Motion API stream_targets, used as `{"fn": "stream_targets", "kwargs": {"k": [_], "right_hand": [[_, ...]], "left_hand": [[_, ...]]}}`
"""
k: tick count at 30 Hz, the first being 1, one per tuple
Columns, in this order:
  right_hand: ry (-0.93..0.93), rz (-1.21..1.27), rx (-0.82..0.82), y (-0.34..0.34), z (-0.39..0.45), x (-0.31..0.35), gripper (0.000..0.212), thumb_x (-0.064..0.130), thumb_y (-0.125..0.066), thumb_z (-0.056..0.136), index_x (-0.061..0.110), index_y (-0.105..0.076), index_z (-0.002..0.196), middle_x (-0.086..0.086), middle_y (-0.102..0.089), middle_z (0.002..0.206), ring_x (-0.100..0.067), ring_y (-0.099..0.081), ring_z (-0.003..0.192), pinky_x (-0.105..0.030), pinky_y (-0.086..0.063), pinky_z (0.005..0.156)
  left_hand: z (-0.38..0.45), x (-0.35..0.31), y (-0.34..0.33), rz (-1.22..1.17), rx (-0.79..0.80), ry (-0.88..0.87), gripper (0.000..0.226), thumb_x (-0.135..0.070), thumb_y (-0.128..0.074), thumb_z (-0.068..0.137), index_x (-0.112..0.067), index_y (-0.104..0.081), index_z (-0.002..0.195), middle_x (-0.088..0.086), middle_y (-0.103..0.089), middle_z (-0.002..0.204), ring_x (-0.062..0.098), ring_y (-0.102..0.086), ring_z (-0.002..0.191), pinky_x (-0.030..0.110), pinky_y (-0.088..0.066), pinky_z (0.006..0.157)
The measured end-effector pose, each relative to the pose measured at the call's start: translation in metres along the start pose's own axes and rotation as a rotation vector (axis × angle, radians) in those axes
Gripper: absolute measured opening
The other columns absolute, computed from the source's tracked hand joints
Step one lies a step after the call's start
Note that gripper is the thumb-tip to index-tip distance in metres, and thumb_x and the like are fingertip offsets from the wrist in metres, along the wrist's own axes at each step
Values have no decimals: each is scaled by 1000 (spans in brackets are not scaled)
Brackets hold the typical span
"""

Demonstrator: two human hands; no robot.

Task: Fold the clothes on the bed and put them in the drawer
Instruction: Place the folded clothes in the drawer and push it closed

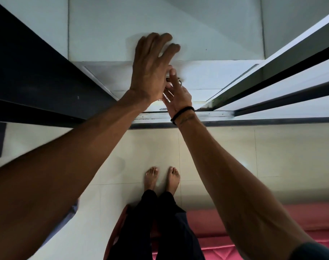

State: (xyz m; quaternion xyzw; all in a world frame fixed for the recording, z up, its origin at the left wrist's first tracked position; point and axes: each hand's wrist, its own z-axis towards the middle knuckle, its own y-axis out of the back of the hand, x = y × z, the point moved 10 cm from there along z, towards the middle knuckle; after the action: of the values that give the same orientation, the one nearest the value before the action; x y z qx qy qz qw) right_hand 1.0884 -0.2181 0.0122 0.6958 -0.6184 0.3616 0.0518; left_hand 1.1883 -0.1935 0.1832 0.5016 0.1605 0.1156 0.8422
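Head view: two bare arms reach to a white wardrobe.
Nearest, a pink bedcover (244, 220), then bare feet (161, 178) on tile. Farther, right hand (177, 94) touches a metal handle (180, 82), grip unclear; left hand (152, 70) lies spread, holding nothing, against the white drawer front (206, 76).

A home bedroom is shown. A white wardrobe (197, 34) with a dark-edged open door (272, 76) is seen at twelve o'clock, pale floor tiles (216, 156) under bare feet (161, 178) at centre, and a pink quilted bed (235, 241) at five o'clock.
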Motion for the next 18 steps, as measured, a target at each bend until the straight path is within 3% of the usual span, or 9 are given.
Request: {"fn": "stream_targets", "kwargs": {"k": [3,6,8,10,12,14,16,18], "right_hand": [[-53,29,18,27,16,-14,42,27,-81,88,8,-63,121,-13,-70,110,-31,-71,104,-45,-58,95],[-130,23,-71,70,44,-49,18,2,-61,96,6,-56,113,-14,-66,91,-34,-64,93,-46,-53,92],[-138,-74,-115,85,64,-69,23,-3,-57,91,8,-52,111,-11,-62,84,-31,-59,96,-44,-52,92],[-125,-131,-125,89,91,-88,42,-2,-58,87,13,-52,126,-11,-66,96,-28,-63,101,-43,-54,91],[-124,-121,-143,91,115,-102,45,-5,-55,92,21,-44,127,-11,-63,97,-26,-63,95,-36,-54,75],[-138,-115,-164,92,136,-108,38,-5,-50,98,20,-43,125,-11,-62,98,-26,-60,93,-32,-52,63],[-152,-73,-181,93,152,-112,32,-2,-49,100,9,-52,130,-11,-61,104,-25,-60,94,-35,-54,68],[-158,-10,-194,92,159,-115,19,1,-52,101,5,-60,117,-7,-61,104,-25,-59,100,-36,-55,75]], "left_hand": [[1,-2,-2,15,-9,23,47,-18,-77,82,-20,-63,127,6,-59,139,31,-52,131,50,-37,114],[-10,-12,14,-19,-52,24,34,-19,-73,86,-22,-65,119,9,-59,136,31,-51,127,49,-37,111],[-39,-32,11,-86,-27,-69,17,-19,-67,93,-19,-68,110,9,-63,126,30,-54,115,44,-40,96],[-83,-40,-29,-148,159,-148,13,-20,-67,95,-15,-68,107,10,-61,123,29,-53,112,43,-41,90],[-129,-27,-83,-166,407,-81,25,-21,-73,91,-15,-68,115,12,-54,138,30,-51,125,44,-43,102],[-156,-9,-125,-146,566,3,35,-22,-76,90,-15,-68,124,16,-36,160,34,-36,146,47,-35,118],[-164,1,-150,-68,674,28,41,-26,-74,92,-16,-65,131,16,-10,170,35,-13,157,51,-23,125],[-163,9,-167,-10,754,55,46,-29,-72,94,-18,-59,136,13,9,172,34,4,159,53,-16,127]]}}
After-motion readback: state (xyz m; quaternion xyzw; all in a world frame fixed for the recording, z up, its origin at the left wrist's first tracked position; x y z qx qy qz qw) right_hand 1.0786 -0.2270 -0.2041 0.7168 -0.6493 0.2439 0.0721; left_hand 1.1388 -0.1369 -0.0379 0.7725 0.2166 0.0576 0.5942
